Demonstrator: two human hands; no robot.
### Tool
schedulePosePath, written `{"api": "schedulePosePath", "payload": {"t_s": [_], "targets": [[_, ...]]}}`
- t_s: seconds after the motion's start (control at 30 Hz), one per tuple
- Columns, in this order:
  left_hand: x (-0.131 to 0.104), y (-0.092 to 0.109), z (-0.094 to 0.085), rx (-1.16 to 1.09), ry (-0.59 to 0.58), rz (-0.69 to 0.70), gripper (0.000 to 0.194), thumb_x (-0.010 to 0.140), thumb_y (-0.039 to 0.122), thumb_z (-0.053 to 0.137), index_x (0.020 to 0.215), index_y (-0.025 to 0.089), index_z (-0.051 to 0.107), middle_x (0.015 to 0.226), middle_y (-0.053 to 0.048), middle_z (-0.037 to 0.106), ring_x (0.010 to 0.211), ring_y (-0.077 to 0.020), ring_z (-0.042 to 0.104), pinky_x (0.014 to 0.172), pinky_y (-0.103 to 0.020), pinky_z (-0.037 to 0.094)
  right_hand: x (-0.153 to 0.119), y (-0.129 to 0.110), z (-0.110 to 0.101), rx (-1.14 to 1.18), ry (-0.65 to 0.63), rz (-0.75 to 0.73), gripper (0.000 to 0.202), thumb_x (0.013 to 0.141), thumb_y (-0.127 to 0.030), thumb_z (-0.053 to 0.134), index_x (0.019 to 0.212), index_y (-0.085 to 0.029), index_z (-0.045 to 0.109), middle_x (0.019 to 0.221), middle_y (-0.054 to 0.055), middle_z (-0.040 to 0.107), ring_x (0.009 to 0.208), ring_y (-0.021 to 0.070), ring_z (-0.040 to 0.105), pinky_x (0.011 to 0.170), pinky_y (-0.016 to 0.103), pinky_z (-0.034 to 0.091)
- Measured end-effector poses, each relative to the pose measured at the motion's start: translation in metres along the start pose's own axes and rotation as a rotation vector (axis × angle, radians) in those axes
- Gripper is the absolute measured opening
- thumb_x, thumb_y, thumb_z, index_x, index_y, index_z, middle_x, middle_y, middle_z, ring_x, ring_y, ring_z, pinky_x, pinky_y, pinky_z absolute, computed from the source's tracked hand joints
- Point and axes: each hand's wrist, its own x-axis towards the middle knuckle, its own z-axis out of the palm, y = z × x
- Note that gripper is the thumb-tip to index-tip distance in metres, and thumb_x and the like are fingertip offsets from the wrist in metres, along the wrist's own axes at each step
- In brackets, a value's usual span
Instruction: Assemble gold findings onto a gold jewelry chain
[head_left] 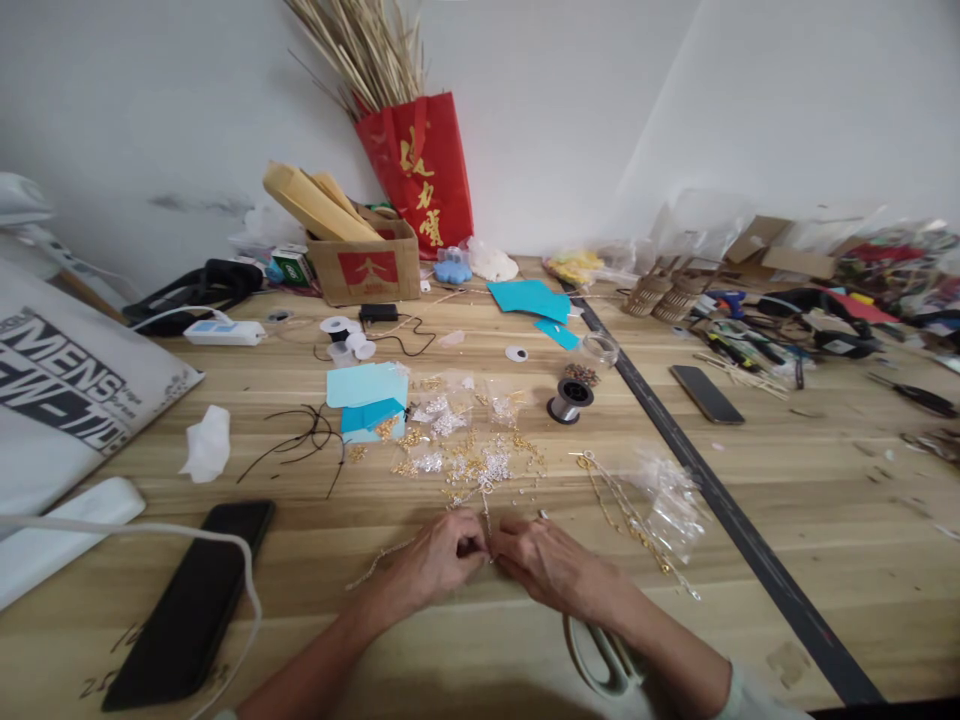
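Observation:
My left hand point(439, 555) and my right hand point(551, 558) meet low in the middle of the view, fingers pinched together. Between their fingertips runs a thin silver chain point(487, 515), which leads up toward the bead piles. Any small part at the fingertips is too tiny to make out. Another length of pale chain point(375, 570) trails out to the left beside my left hand. Silver beads point(495, 462) and gold beads point(457, 465) lie loose just beyond my hands. A pair of scissors point(611, 670) rests partly beneath my right forearm.
Gold and silver chains point(622, 510) and clear plastic bags point(667, 500) lie to the right. Beyond the beads stands a wire spool point(571, 402). Blue paper point(367, 385), black cords point(304, 435) and a black phone point(195, 600) are on the left. Another phone point(706, 393) lies right.

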Motion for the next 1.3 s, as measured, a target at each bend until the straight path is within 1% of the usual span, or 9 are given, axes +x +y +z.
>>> {"api": "schedulePosePath", "payload": {"t_s": [0.13, 0.23, 0.43, 0.57, 0.67, 0.8, 0.97, 1.17, 1.3], "targets": [[0.003, -0.008, 0.004, -0.112, -0.006, -0.066, 0.009, 0.068, 0.013, 0.057, 0.063, 0.016, 0.063, 0.062, 0.001, 0.058, 0.056, -0.0108, 0.049, 0.053, -0.020, 0.036, -0.001, 0.000, 0.001, 0.028, 0.023, 0.017, 0.017, 0.088, -0.009, 0.047, 0.096, -0.017, 0.060, 0.086, 0.005, 0.065, 0.070, 0.0155, 0.060, 0.058, 0.023, 0.035], [0.005, -0.011, 0.005, -0.230, -0.008, -0.090, 0.007, 0.066, 0.013, 0.057, 0.063, 0.015, 0.063, 0.055, 0.002, 0.056, 0.052, -0.0093, 0.046, 0.049, -0.019, 0.035, 0.000, -0.001, -0.003, 0.039, 0.000, 0.046, 0.014, 0.089, -0.011, 0.046, 0.092, -0.017, 0.059, 0.087, 0.006, 0.066, 0.072, 0.0154, 0.061, 0.060, 0.023, 0.034], [0.006, -0.006, 0.003, -0.360, 0.017, -0.105, 0.004, 0.065, 0.016, 0.060, 0.062, 0.014, 0.062, 0.055, 0.001, 0.055, 0.052, -0.0092, 0.046, 0.048, -0.018, 0.035, 0.001, 0.002, -0.002, 0.056, 0.024, 0.041, 0.014, 0.091, -0.015, 0.045, 0.091, -0.018, 0.058, 0.088, 0.005, 0.066, 0.073, 0.0153, 0.061, 0.060, 0.024, 0.033], [0.007, -0.002, 0.001, -0.407, 0.002, -0.154, 0.008, 0.066, 0.021, 0.062, 0.062, 0.014, 0.061, 0.053, 0.002, 0.053, 0.050, -0.0092, 0.046, 0.047, -0.019, 0.034, 0.000, 0.005, -0.001, 0.060, 0.023, 0.043, 0.012, 0.090, -0.016, 0.047, 0.089, -0.018, 0.059, 0.088, 0.005, 0.067, 0.074, 0.0155, 0.061, 0.059, 0.024, 0.032], [0.008, -0.002, 0.000, -0.451, -0.024, -0.199, 0.013, 0.067, 0.026, 0.063, 0.065, 0.013, 0.061, 0.054, 0.001, 0.055, 0.049, -0.0102, 0.048, 0.048, -0.021, 0.037, 0.000, 0.006, -0.001, 0.071, 0.006, 0.050, 0.012, 0.090, -0.017, 0.047, 0.092, -0.019, 0.059, 0.086, 0.004, 0.068, 0.073, 0.0159, 0.062, 0.059, 0.024, 0.031], [0.007, -0.001, -0.002, -0.506, -0.042, -0.214, 0.018, 0.069, 0.031, 0.063, 0.066, 0.013, 0.061, 0.055, 0.001, 0.056, 0.050, -0.0108, 0.051, 0.049, -0.022, 0.039, 0.000, 0.008, 0.001, 0.082, -0.021, 0.050, 0.016, 0.091, -0.017, 0.046, 0.095, -0.020, 0.061, 0.086, 0.004, 0.069, 0.076, 0.0165, 0.063, 0.061, 0.024, 0.032], [0.006, 0.001, -0.004, -0.465, -0.068, -0.201, 0.019, 0.073, 0.032, 0.060, 0.067, 0.013, 0.061, 0.054, 0.001, 0.055, 0.050, -0.0107, 0.050, 0.049, -0.021, 0.039, -0.001, 0.009, 0.001, 0.097, -0.016, 0.061, 0.015, 0.091, -0.017, 0.047, 0.094, -0.020, 0.061, 0.085, 0.004, 0.069, 0.076, 0.0166, 0.063, 0.063, 0.024, 0.034], [0.006, 0.000, -0.004, -0.348, -0.067, -0.158, 0.016, 0.076, 0.026, 0.056, 0.068, 0.013, 0.063, 0.055, 0.002, 0.054, 0.050, -0.0094, 0.048, 0.049, -0.020, 0.038, -0.001, 0.011, -0.003, 0.215, 0.055, 0.058, 0.012, 0.092, -0.019, 0.046, 0.088, -0.018, 0.058, 0.078, 0.002, 0.065, 0.068, 0.0139, 0.059, 0.058, 0.022, 0.032], [0.006, -0.003, -0.001, -0.214, -0.044, -0.098, 0.014, 0.075, 0.022, 0.057, 0.067, 0.013, 0.064, 0.059, 0.001, 0.057, 0.055, -0.0100, 0.048, 0.052, -0.020, 0.037, -0.002, 0.012, -0.003, 0.295, 0.103, 0.085, 0.008, 0.093, -0.021, 0.046, 0.096, -0.018, 0.053, 0.077, 0.001, 0.063, 0.065, 0.0133, 0.057, 0.057, 0.022, 0.032]]}}
